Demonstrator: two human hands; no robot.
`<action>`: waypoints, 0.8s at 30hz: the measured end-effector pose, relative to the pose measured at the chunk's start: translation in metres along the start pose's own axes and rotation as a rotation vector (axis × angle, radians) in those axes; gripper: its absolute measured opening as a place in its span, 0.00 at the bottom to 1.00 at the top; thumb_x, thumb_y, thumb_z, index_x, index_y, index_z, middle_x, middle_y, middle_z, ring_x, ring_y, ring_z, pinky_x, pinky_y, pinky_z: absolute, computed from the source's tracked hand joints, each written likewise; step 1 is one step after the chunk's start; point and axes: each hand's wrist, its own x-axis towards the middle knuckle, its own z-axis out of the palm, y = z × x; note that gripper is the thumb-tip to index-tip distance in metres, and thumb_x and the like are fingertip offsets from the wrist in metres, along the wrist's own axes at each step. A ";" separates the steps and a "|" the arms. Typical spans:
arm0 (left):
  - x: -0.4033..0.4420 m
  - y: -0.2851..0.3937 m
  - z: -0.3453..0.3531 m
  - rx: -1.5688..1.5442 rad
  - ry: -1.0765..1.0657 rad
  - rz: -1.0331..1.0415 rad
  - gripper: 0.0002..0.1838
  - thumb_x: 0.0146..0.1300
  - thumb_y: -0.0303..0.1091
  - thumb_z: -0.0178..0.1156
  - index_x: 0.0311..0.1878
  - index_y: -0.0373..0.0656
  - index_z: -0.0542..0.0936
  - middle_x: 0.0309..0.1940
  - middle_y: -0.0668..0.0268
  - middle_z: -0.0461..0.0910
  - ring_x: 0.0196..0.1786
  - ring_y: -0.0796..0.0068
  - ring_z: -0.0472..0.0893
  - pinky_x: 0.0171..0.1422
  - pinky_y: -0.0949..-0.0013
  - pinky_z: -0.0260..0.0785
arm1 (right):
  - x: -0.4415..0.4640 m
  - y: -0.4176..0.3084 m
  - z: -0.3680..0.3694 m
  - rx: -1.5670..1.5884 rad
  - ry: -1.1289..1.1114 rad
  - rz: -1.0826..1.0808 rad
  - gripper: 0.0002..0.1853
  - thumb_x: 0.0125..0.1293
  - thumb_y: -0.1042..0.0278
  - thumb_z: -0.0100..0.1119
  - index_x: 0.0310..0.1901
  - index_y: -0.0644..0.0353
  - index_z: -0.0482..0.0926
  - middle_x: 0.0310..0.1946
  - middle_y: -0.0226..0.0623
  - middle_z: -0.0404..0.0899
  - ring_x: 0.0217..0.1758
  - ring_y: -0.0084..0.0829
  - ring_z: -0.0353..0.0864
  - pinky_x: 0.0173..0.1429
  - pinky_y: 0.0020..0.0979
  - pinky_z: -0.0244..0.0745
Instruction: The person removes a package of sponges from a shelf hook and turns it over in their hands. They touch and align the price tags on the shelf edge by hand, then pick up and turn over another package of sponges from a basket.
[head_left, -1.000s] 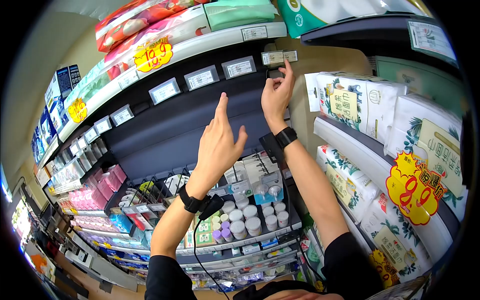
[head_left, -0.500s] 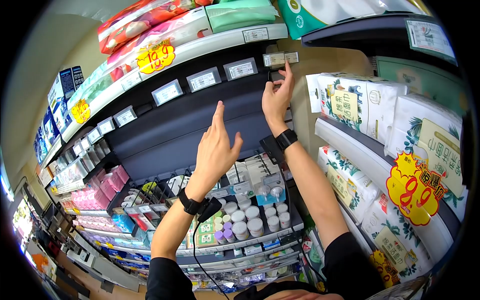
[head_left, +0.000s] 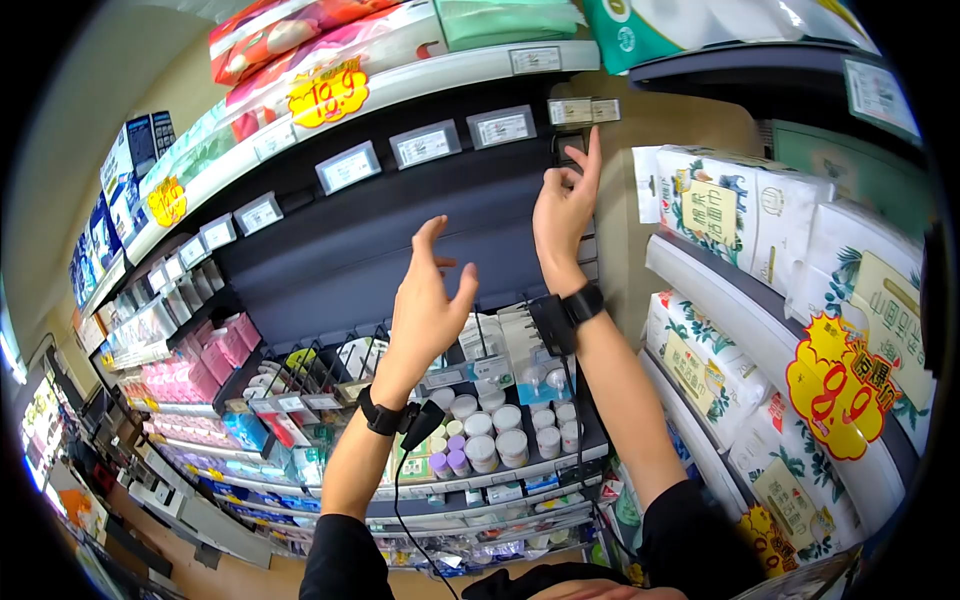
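Observation:
My left hand (head_left: 428, 305) is raised in front of the dark shelf back panel (head_left: 380, 260), thumb apart and fingers partly bent, with nothing in it. To its right and higher, my right hand (head_left: 567, 215) has its index finger stretched upward and the other fingers loosely bent; I see nothing held. Its index fingertip is just below a pair of small price tags (head_left: 585, 111), and whether it touches them I cannot tell. More price labels (head_left: 425, 145) in clear holders run leftward along hooks. Each wrist wears a black band with a cabled device (head_left: 420, 425).
Below stand white-lidded jars (head_left: 480, 450) and hanging packs on hooks. White cotton-tissue packs (head_left: 712, 215) fill the right shelves, beside a yellow price sign (head_left: 840, 387). Overhead, a white shelf edge (head_left: 420, 85) carries large packs. Pink packs (head_left: 215, 360) stand at left.
The view has shifted slightly, so the shelves sit a little further right. My left fingers have bent from a straighter pose. My right hand stays below the small tags, its index finger straighter.

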 end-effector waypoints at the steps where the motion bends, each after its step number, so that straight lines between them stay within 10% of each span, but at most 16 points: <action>1: -0.004 -0.004 -0.003 -0.166 0.031 -0.012 0.33 0.69 0.30 0.59 0.74 0.40 0.58 0.66 0.44 0.73 0.51 0.56 0.85 0.55 0.59 0.78 | -0.009 -0.008 -0.002 0.002 -0.013 0.007 0.39 0.64 0.84 0.52 0.78 0.53 0.60 0.58 0.42 0.73 0.41 0.25 0.75 0.42 0.25 0.75; 9: -0.107 -0.014 -0.045 -0.820 -0.066 -0.253 0.28 0.71 0.26 0.56 0.72 0.38 0.61 0.69 0.49 0.71 0.55 0.66 0.83 0.58 0.69 0.72 | -0.104 -0.074 -0.046 0.649 -0.668 0.776 0.18 0.73 0.70 0.50 0.61 0.66 0.74 0.48 0.39 0.80 0.38 0.21 0.76 0.43 0.24 0.71; 13: -0.180 -0.024 -0.061 -0.899 -0.064 -0.350 0.29 0.72 0.30 0.58 0.72 0.37 0.62 0.69 0.51 0.71 0.58 0.62 0.82 0.63 0.63 0.71 | -0.161 -0.099 -0.080 0.537 -0.935 0.875 0.23 0.72 0.70 0.53 0.67 0.65 0.68 0.52 0.42 0.80 0.45 0.25 0.77 0.47 0.26 0.72; 24: -0.360 -0.068 -0.122 -0.886 -0.087 -0.737 0.29 0.73 0.27 0.56 0.75 0.39 0.63 0.71 0.55 0.72 0.62 0.66 0.80 0.66 0.63 0.70 | -0.328 -0.120 -0.176 0.581 -0.808 1.120 0.29 0.68 0.67 0.56 0.68 0.69 0.66 0.51 0.46 0.78 0.46 0.32 0.78 0.48 0.33 0.74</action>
